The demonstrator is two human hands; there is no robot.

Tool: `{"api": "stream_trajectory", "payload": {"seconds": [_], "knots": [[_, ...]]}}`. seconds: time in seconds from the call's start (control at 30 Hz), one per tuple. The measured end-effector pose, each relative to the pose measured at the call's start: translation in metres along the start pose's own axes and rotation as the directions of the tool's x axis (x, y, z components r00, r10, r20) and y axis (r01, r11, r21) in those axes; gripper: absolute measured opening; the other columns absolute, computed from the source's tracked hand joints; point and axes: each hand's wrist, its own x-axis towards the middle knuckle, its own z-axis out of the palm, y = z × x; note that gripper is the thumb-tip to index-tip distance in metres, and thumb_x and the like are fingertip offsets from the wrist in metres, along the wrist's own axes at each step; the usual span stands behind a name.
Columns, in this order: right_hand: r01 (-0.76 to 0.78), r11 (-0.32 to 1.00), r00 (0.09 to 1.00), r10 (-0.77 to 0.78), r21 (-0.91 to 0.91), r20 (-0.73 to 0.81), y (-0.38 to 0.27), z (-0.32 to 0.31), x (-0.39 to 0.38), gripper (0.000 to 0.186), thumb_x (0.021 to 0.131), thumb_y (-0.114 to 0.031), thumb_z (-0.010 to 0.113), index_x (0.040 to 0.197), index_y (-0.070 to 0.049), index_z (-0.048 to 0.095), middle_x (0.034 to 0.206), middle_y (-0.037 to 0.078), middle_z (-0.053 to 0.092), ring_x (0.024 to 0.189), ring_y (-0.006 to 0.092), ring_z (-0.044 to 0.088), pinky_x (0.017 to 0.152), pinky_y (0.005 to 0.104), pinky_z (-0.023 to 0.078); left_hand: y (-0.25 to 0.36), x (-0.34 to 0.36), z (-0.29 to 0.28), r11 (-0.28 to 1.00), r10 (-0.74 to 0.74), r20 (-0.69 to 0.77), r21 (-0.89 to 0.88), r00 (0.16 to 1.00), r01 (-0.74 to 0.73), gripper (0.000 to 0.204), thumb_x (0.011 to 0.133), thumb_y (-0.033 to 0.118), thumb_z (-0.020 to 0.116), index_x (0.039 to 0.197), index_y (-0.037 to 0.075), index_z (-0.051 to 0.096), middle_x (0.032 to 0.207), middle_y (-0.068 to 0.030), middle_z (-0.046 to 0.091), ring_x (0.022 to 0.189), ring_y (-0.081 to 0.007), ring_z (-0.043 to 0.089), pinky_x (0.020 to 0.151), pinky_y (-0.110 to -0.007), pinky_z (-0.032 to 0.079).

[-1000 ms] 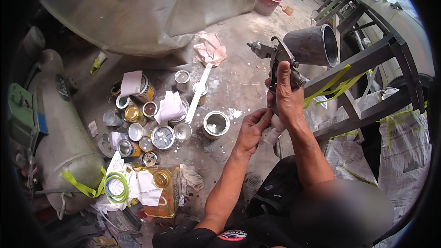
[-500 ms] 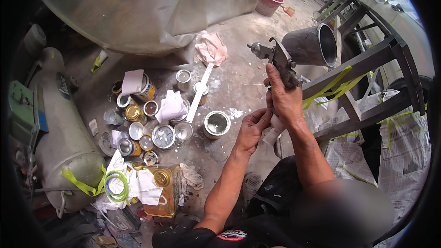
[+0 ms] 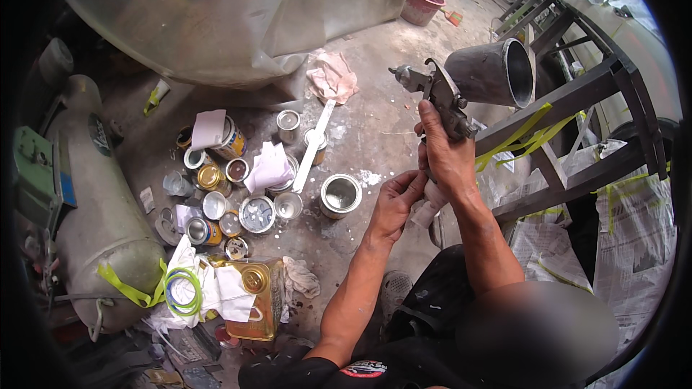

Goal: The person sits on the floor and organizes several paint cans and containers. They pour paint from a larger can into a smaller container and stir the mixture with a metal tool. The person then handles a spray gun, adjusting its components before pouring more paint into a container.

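Observation:
My right hand (image 3: 448, 155) is closed around the handle of a metal spray gun (image 3: 441, 95), thumb along its back. A dark grey cup (image 3: 479, 72) is fixed to the gun, its open mouth tipped to the right. Just below, my left hand (image 3: 398, 203) has its fingers pinched at the bottom of the handle, next to a whitish wrapped piece (image 3: 430, 204). Whether this piece is cloth or a wrapped hose end, I cannot tell. On the floor left of my hands stands an open tin (image 3: 341, 195), grey inside.
Several paint tins and cups (image 3: 257, 214) crowd the floor at left, a white stir stick (image 3: 311, 151) across one. Beyond lies a pink rag (image 3: 332, 77). A gold can (image 3: 270, 295) and a grey tank (image 3: 108, 209) stand left. A dark frame (image 3: 569, 101) rises at right.
The spray gun and its cup have tilted very slightly, the cup shifting a little right and down. Both hands keep their grip in nearly the same place.

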Motion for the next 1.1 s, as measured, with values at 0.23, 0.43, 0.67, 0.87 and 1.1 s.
{"api": "stream_trajectory", "payload": {"seconds": [0.23, 0.43, 0.67, 0.87, 1.1], "knots": [[-0.035, 0.997, 0.998, 0.038, -0.07, 0.044, -0.0019, -0.0059, -0.0005, 0.049, 0.097, -0.055, 0.062, 0.091, -0.006, 0.066, 0.075, -0.001, 0.062, 0.048, 0.0041, 0.049, 0.039, 0.0229, 0.039, -0.0037, 0.002, -0.0061, 1.0, -0.003, 0.043, -0.019, 0.999, 0.003, 0.027, 0.101, 0.019, 0.064, 0.118, -0.002, 0.066, 0.103, -0.006, 0.071, 0.091, -0.012, 0.069, 0.079, -0.025, 0.055], [-0.01, 0.996, 0.999, 0.012, -0.084, 0.032, 0.0007, -0.0042, -0.0008, 0.051, 0.097, -0.056, 0.06, 0.089, -0.006, 0.066, 0.075, -0.002, 0.063, 0.048, 0.0035, 0.048, 0.039, 0.0221, 0.039, -0.0016, 0.0014, -0.0078, 1.0, -0.008, 0.037, -0.022, 0.999, 0.009, 0.026, 0.1, 0.016, 0.065, 0.118, -0.002, 0.066, 0.104, -0.0065, 0.071, 0.093, -0.013, 0.069, 0.081, -0.026, 0.055], [-0.04, 0.996, 0.999, 0.042, -0.077, 0.025, -0.0004, -0.0037, -0.0013, 0.052, 0.096, -0.058, 0.06, 0.091, -0.007, 0.064, 0.077, -0.001, 0.063, 0.049, 0.0041, 0.049, 0.039, 0.0217, 0.039, -0.0029, 0.0023, -0.0104, 1.0, 0.0, 0.022, 0.001, 1.0, 0.0, 0.023, 0.098, 0.013, 0.067, 0.116, 0.0, 0.069, 0.104, -0.0061, 0.072, 0.094, -0.0131, 0.068, 0.082, -0.026, 0.055], [-0.039, 0.998, 0.998, 0.042, -0.055, 0.039, 0.0023, -0.0047, 0.0005, 0.054, 0.094, -0.061, 0.06, 0.091, -0.007, 0.062, 0.076, 0.001, 0.062, 0.049, 0.0057, 0.051, 0.039, 0.0234, 0.04, -0.0024, 0.0026, -0.0103, 1.0, 0.009, 0.029, 0.025, 1.0, -0.01, 0.024, 0.098, 0.014, 0.067, 0.117, -0.001, 0.068, 0.104, -0.0069, 0.072, 0.094, -0.0132, 0.068, 0.083, -0.027, 0.055], [-0.034, 0.999, 0.999, 0.035, 0.024, -0.006, -0.0017, -0.0011, -0.0025, 0.059, 0.093, -0.064, 0.059, 0.09, -0.006, 0.061, 0.075, 0.003, 0.063, 0.048, 0.0078, 0.052, 0.039, 0.0254, 0.041, -0.002, 0.0018, -0.0086, 1.0, 0.012, 0.037, -0.006, 0.999, -0.012, 0.024, 0.099, 0.015, 0.067, 0.116, -0.001, 0.068, 0.104, -0.0068, 0.072, 0.094, -0.0132, 0.069, 0.083, -0.027, 0.055]]}}
